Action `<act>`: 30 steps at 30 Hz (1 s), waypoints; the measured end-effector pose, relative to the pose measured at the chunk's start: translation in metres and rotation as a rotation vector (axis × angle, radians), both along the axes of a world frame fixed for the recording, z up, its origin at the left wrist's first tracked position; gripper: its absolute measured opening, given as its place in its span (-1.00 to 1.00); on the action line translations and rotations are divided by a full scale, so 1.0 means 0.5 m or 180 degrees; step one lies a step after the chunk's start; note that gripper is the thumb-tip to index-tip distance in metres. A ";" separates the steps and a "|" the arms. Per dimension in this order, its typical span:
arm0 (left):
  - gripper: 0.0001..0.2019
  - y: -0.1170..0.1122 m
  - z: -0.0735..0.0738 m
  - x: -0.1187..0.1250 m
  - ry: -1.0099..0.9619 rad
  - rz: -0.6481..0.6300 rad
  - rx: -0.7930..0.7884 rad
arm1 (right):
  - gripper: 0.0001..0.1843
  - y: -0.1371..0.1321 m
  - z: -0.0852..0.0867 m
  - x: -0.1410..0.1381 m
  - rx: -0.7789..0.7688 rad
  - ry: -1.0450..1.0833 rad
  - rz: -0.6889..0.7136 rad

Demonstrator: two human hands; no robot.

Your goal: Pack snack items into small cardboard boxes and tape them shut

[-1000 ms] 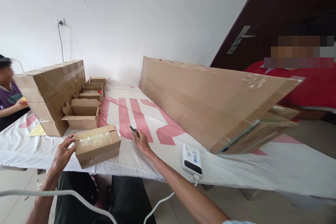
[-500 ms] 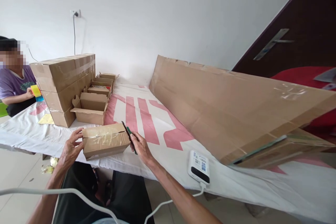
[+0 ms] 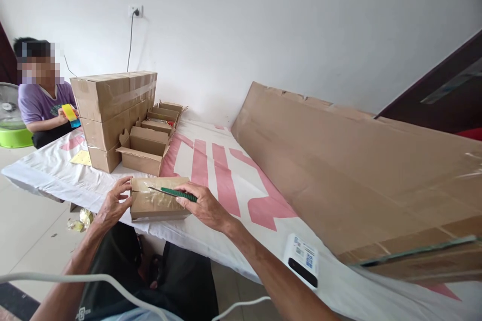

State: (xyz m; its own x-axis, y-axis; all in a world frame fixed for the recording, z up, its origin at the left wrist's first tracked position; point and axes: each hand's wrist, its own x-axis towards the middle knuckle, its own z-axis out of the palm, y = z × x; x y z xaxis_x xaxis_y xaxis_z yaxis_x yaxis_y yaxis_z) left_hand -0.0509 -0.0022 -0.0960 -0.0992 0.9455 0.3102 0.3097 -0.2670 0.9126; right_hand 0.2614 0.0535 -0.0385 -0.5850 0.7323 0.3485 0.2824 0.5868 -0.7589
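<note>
A small taped cardboard box (image 3: 158, 203) lies at the near edge of the table covered in a white and pink sheet (image 3: 211, 160). My left hand (image 3: 113, 203) holds the box's left end, fingers curled against it. My right hand (image 3: 203, 205) grips a green-handled knife (image 3: 171, 192). Its blade lies across the taped top of the box, tip pointing left.
Stacked sealed cartons (image 3: 113, 110) and several open small boxes (image 3: 145, 148) stand at the far left. A large flat cardboard sheet (image 3: 357, 160) leans along the right. A white power bank (image 3: 303, 261) with a cable lies near me. A person in purple (image 3: 41, 103) sits at the left, by a fan (image 3: 11, 125).
My right hand brought the knife from the sheet to the box's right end and then over its top. The left hand stayed on the box. The view turned left.
</note>
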 end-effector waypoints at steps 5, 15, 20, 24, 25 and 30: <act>-0.67 -0.005 0.003 0.004 -0.0013 -0.0024 -0.0047 | -0.69 0.019 0.029 -0.037 0.0400 -0.0204 0.0318; -0.70 -0.003 -0.006 0.005 0.0096 -0.0051 -0.0026 | -0.71 0.040 0.045 -0.042 0.0618 -0.0606 0.0317; -0.71 -0.004 -0.003 0.005 0.0082 -0.0060 -0.0021 | -0.70 0.040 0.049 -0.043 0.0658 -0.0669 0.0380; -0.70 -0.003 -0.007 0.004 0.0072 -0.0060 -0.0042 | -0.69 0.041 0.055 -0.053 0.0764 -0.0742 0.0384; -0.70 -0.003 -0.008 0.004 0.0074 -0.0057 -0.0046 | -0.69 0.042 0.057 -0.055 0.0809 -0.0763 0.0376; -0.67 -0.001 -0.010 0.004 0.0103 -0.0071 -0.0062 | -0.68 0.041 0.071 -0.066 0.0918 -0.1004 0.0346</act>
